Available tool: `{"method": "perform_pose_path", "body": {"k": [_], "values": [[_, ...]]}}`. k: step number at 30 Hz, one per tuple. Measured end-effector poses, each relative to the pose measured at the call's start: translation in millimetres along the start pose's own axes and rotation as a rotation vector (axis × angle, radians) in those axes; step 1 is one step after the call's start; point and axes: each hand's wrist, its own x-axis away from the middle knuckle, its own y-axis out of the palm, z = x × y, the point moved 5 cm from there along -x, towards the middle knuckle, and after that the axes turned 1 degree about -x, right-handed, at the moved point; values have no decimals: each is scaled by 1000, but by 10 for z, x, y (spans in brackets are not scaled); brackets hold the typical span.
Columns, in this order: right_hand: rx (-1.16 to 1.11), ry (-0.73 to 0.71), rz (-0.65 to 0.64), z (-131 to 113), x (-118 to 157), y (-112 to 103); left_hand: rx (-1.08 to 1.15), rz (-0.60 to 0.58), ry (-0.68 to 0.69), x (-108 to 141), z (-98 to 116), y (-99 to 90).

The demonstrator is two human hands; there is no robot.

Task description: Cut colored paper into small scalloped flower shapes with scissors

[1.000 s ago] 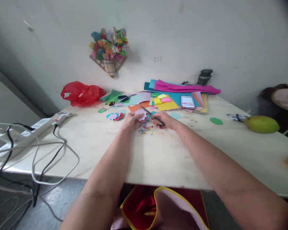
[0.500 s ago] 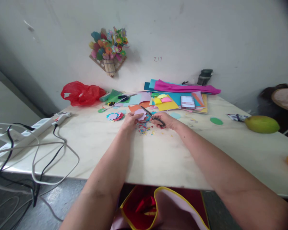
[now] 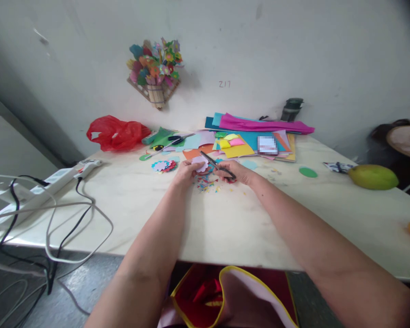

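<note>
Between the thumb and fingers of my left hand (image 3: 187, 174) is a pale lilac paper flower (image 3: 200, 164) with a scalloped edge. My right hand (image 3: 235, 171) is closed around the handles of a pair of scissors (image 3: 209, 159), whose blades point up and left, at the flower's right edge. Small coloured paper scraps (image 3: 207, 184) lie on the table just below both hands. To the left rests a small pile of cut paper flowers (image 3: 164, 166) in blue, lilac and red.
Behind my hands lie coloured sheets (image 3: 246, 148), a second pair of scissors (image 3: 177, 139) and a red plastic bag (image 3: 118, 133). A power strip (image 3: 51, 182) with loose cables is at the left. On the right are a green paper oval (image 3: 308, 172) and a green mango-like fruit (image 3: 373, 177).
Almost nothing differs. Both hands stay in place, with the lilac paper flower and the scissors shifting only very slightly.
</note>
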Motion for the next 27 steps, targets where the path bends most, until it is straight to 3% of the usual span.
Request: {"method": "perform_pose_path", "body": {"k": [27], "values": [[-13, 11, -25, -6, 7, 3, -49, 19, -3, 12, 14, -1]]}}
